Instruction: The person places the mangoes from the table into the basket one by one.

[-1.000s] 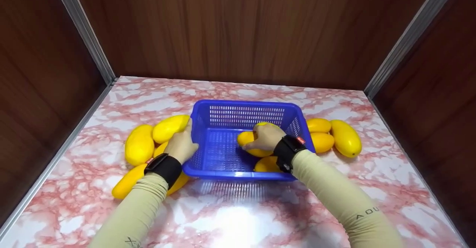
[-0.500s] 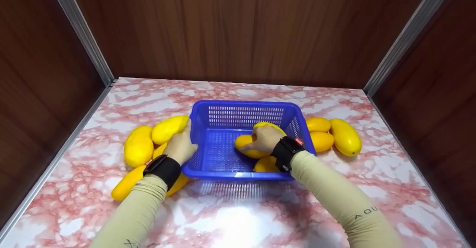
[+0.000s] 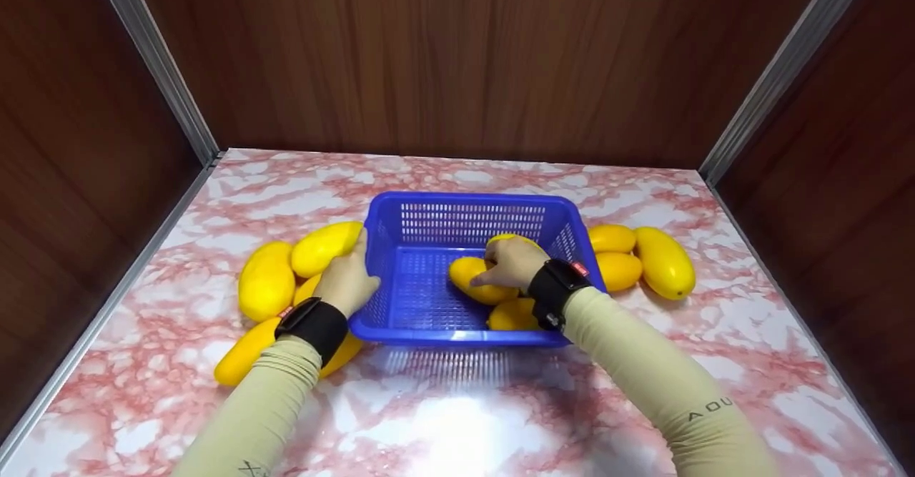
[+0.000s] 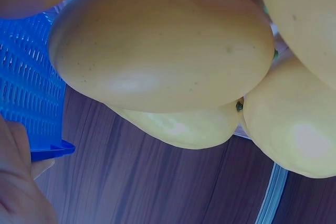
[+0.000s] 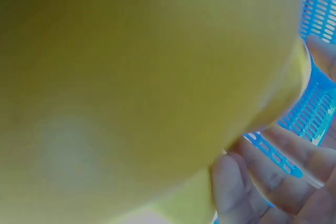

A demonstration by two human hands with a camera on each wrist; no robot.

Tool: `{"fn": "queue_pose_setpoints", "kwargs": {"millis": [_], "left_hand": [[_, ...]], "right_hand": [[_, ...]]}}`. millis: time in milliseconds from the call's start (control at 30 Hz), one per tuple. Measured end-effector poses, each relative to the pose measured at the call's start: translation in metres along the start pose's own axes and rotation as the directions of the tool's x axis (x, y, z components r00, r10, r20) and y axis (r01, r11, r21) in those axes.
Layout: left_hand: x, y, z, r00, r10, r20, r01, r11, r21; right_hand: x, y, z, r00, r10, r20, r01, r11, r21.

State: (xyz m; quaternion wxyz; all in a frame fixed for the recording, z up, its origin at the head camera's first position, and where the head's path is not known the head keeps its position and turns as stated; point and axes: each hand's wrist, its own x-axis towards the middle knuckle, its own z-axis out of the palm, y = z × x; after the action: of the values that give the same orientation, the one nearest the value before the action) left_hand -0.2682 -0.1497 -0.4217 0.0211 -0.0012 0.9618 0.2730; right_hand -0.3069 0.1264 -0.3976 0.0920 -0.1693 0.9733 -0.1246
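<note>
The left hand point(image 3: 348, 282) pinches the left rim of the blue basket point(image 3: 429, 337); the right hand point(image 3: 516, 264) bends over an oblong, glossy yellow fruit point(image 3: 468, 280) inside, whether gripping I cannot tell; two more fruits point(image 3: 511, 316) lie beside it, others point(image 3: 266, 280) flanking the basket.

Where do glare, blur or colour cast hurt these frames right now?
Head view: glare washes out the marbled tabletop in front of the blue basket, with slotted light and shadow near its front edge; left wrist view: the big middle fruit looks pale, with a soft highlight; right wrist view: the nearest fruit fills much of the frame, out of focus, darkest at upper left.
</note>
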Motion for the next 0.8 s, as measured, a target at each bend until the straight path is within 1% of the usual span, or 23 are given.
{"fn": "queue_pose_setpoints", "kwargs": {"millis": [133, 267, 533, 633, 800], "left_hand": [[0.0, 0.0, -0.001, 1.0, 0.002, 0.001, -0.002, 1.0, -0.003], [-0.001, 0.0, 0.0, 1.0, 0.001, 0.002, -0.001, 1.0, -0.002], [-0.001, -0.001, 0.001, 1.0, 0.012, -0.003, -0.012, 1.0, -0.01], [-0.002, 0.0, 0.001, 1.0, 0.011, 0.001, -0.011, 1.0, -0.018], [-0.002, 0.001, 0.0, 1.0, 0.018, -0.011, -0.018, 1.0, 0.006]], "right_hand": [[-0.001, 0.004, -0.008, 0.998, 0.056, 0.017, -0.057, 0.997, 0.054], [-0.004, 0.009, -0.017, 0.995, 0.098, 0.025, -0.1, 0.993, 0.069], [-0.005, 0.02, -0.029, 0.992, 0.129, 0.017, -0.13, 0.987, 0.1], [-0.006, 0.023, -0.033, 0.992, 0.128, 0.002, -0.128, 0.987, 0.102], [-0.008, 0.028, -0.038, 0.992, 0.126, -0.029, -0.123, 0.987, 0.102]]}}
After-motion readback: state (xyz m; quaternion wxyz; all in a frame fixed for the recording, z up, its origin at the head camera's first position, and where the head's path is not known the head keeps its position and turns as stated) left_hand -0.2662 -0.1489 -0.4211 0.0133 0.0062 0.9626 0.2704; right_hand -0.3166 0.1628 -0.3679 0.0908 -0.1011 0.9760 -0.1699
